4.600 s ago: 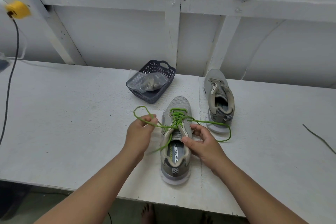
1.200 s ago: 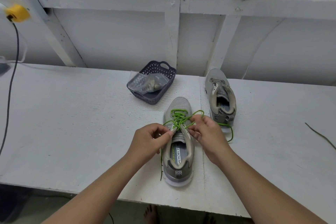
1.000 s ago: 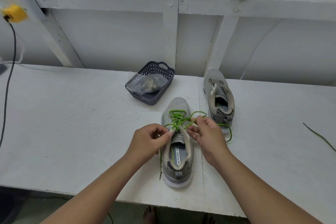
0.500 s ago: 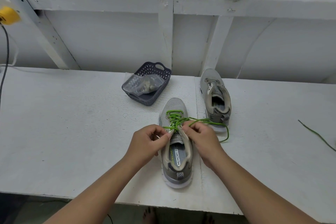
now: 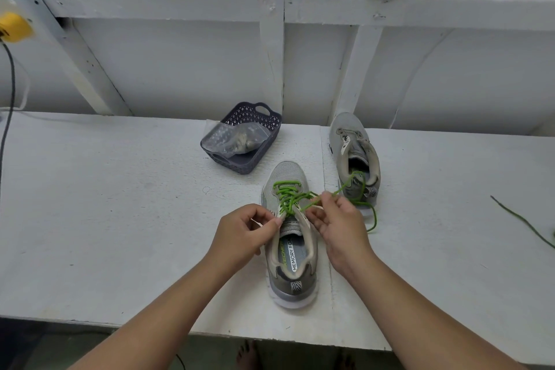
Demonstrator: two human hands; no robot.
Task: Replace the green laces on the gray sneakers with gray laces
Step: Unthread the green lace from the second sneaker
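Near gray sneaker (image 5: 289, 252) standing on the white surface (image 5: 105, 204), heel toward the viewer, toe pointing at the wall, insole printed "MEMORY FO…". Green lace (image 5: 286, 197) threaded through the forward eyelets only, bunched over the tongue.

Left hand (image 5: 243, 233) curled at the sneaker's left eyelet edge, thumb and forefinger pinched together there; whether lace or only the shoe's edge sits in that pinch cannot be told. Right hand (image 5: 336, 219) just across the tongue, fingertips clamped on a strand of the green lace, lifted slightly above the shoe. From that pinch, loose green lace running right, looping across the heel of the second gray sneaker (image 5: 354, 159) and curving down onto the surface beside it.

Second sneaker set farther back and to the right, well apart from the hands, unlaced, tongue pulled up.

Dark plastic basket (image 5: 249, 132) behind and left of the near sneaker, holding a clear plastic bag (image 5: 232, 140) with pale contents, too indistinct to identify. Thin dark strand (image 5: 522, 221) lying far right on the surface. Yellow plug (image 5: 13, 27) with black cord (image 5: 9, 105) at the left edge.
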